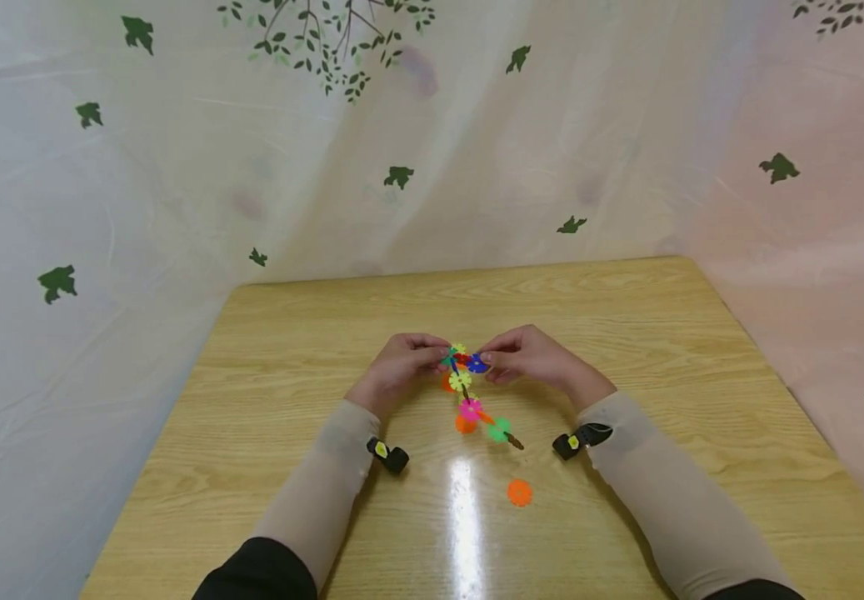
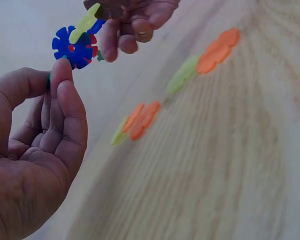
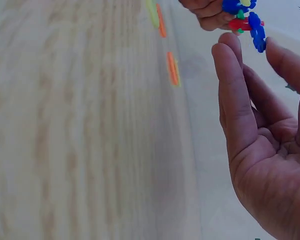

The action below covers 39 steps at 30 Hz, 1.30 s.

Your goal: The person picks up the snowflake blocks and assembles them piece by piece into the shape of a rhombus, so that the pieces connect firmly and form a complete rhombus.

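A branching chain of snowflake-shaped plastic discs hangs between the hands, its pink disc (image 1: 471,409) partway down. At its upper end, the left hand (image 1: 402,367) pinches a green disc (image 2: 49,81), mostly hidden by thumb and finger, beside a blue disc (image 2: 72,47). A second blue disc (image 3: 258,34) joins the red disc (image 3: 240,24) on the right-hand side. There the right hand (image 1: 532,358) has its thumb tip at that blue disc's edge. In the right wrist view its other fingers extend, with a gap between them and the disc.
A loose orange disc (image 1: 519,492) lies on the wooden table (image 1: 626,317), closer than the chain. More orange discs (image 1: 465,424) lie below the chain. A leaf-printed curtain (image 1: 476,150) stands behind the table. Each wrist wears a small black camera (image 1: 394,458).
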{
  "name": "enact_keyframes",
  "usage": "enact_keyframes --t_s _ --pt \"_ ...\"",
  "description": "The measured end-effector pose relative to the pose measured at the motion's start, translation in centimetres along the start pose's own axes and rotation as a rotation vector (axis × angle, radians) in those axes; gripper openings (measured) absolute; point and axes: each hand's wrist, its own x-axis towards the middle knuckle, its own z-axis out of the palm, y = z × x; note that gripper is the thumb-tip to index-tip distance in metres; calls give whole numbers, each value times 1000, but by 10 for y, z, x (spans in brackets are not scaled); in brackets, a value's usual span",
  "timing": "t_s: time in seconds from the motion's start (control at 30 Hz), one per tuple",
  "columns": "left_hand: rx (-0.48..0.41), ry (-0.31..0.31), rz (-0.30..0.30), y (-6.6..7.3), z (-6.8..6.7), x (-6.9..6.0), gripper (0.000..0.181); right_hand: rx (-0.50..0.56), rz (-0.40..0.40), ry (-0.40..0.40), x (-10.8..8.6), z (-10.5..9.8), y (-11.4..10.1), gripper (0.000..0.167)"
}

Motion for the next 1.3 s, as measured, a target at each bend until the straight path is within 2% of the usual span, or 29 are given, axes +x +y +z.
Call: enact_keyframes --t_s 0.17,0.3,0.4,0.5,0.63,0.7,0.77,0.83,1.0,1.13,1.3 --pt "49 0 18 6 -10 0 19 -22 18 -104 -1 1 2 26" --pt "60 5 22 7 -17 0 19 -41 23 -208 -2 4 3 25" --pt "62 8 26 7 -18 0 17 -44 46 -253 -3 4 4 26" --pt "53 2 35 6 -17 0 14 -70 75 -211 -5 -3 5 25" --pt "32 -11 45 2 -13 1 14 -160 97 -52 -9 -18 6 19" --pt "24 -16 39 0 -10 1 15 -210 83 13 -10 -24 7 16" --pt "22 -22 32 -3 -7 1 16 -268 60 44 -9 -28 8 15" --pt "24 -22 28 -5 -5 2 17 -337 28 46 -9 -28 8 18" --pt "23 -26 30 -8 -3 3 16 -485 -32 -21 -8 -20 8 27" --pt "31 -33 23 -6 -2 2 18 -529 -69 -38 -6 -17 11 22" --pt "30 -14 28 -7 -1 2 21 -510 -58 9 -4 -18 13 14"
